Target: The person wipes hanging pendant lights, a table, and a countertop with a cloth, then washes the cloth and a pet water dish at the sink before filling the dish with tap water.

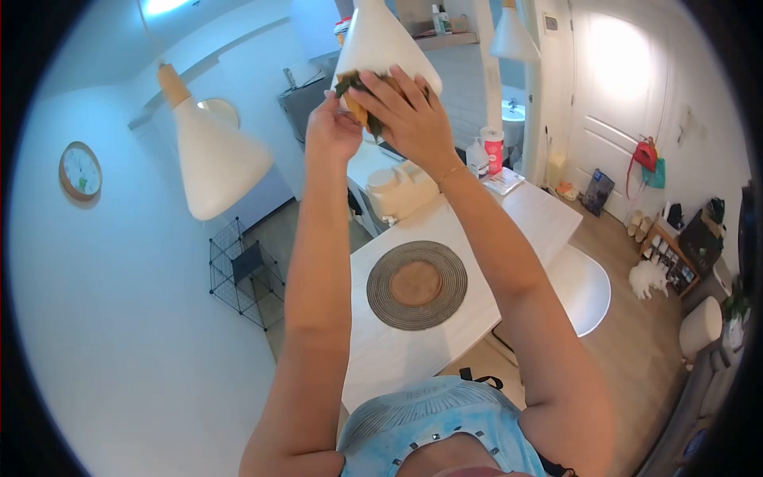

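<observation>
As our right hand [407, 119] spreads fingers wide over dark-and-orange cloth [356, 110], pressing it to lower part of white lamp [380, 46], our left hand [335, 131] curls fingers narrowly at cloth's left edge. Below: table [397, 362] with round mat [381, 298]. Print on red-and-white container [493, 153] too small for us to read.

The cloth [359, 109] is patched in orange and dark green against the white of the pendant lampshade [381, 44]. Below, the woven round placemat [417, 285] shows grey-brown concentric rings around a tan centre on the whitish table [385, 358], near a beige dispenser [405, 193]. The light blue top [437, 405] has darker lines fanning across it
</observation>
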`<move>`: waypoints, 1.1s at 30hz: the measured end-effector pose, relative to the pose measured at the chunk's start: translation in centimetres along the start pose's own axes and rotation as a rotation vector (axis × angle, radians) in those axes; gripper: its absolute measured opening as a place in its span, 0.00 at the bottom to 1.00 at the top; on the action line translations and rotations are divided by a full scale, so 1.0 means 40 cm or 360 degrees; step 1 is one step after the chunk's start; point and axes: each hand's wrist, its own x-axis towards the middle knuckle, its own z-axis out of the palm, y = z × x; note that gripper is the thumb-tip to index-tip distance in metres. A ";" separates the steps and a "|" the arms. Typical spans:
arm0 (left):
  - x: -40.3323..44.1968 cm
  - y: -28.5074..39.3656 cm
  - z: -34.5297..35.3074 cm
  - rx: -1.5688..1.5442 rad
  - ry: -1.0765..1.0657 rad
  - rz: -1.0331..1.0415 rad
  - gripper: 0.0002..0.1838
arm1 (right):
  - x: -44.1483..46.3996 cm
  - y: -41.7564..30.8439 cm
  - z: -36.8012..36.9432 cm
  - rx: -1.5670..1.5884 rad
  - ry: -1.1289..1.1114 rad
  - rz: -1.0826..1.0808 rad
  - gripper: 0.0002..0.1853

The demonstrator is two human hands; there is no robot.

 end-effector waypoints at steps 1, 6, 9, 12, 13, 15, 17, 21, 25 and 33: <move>-0.006 -0.003 0.009 0.0026 0.0010 0.0007 0.13 | -0.038 0.012 0.007 -0.0140 0.0079 -0.0042 0.22; -0.032 -0.004 0.066 -0.0019 0.0161 -0.0016 0.15 | -0.091 0.123 0.022 0.0120 0.0343 0.0249 0.26; -0.044 -0.022 0.076 0.0074 0.0278 -0.0041 0.15 | -0.093 0.129 0.019 0.0263 0.0277 0.0578 0.26; -0.042 -0.027 0.075 -0.0032 0.0212 -0.0104 0.15 | -0.094 0.140 0.061 0.0299 0.0408 0.0983 0.24; -0.044 -0.031 0.080 -0.0074 0.0133 -0.0147 0.15 | -0.109 0.157 0.084 0.0826 0.0213 0.1401 0.21; -0.047 -0.036 0.091 -0.0114 0.0055 -0.0190 0.14 | -0.107 0.149 0.117 0.1612 0.0318 0.1827 0.12; -0.048 -0.044 0.107 -0.0032 0.0028 -0.0199 0.15 | -0.091 0.133 0.104 0.1914 0.0394 0.2037 0.11; -0.046 -0.056 0.102 -0.0168 0.0093 -0.0204 0.16 | -0.098 0.153 0.102 0.2796 -0.0067 0.2347 0.11; -0.051 -0.070 0.114 -0.0272 -0.0018 -0.0221 0.16 | -0.084 0.111 0.115 0.2982 -0.0126 0.2424 0.11; -0.057 -0.095 0.095 -0.0078 0.0102 -0.0143 0.19 | -0.177 0.064 0.025 0.2899 -0.0540 0.2562 0.13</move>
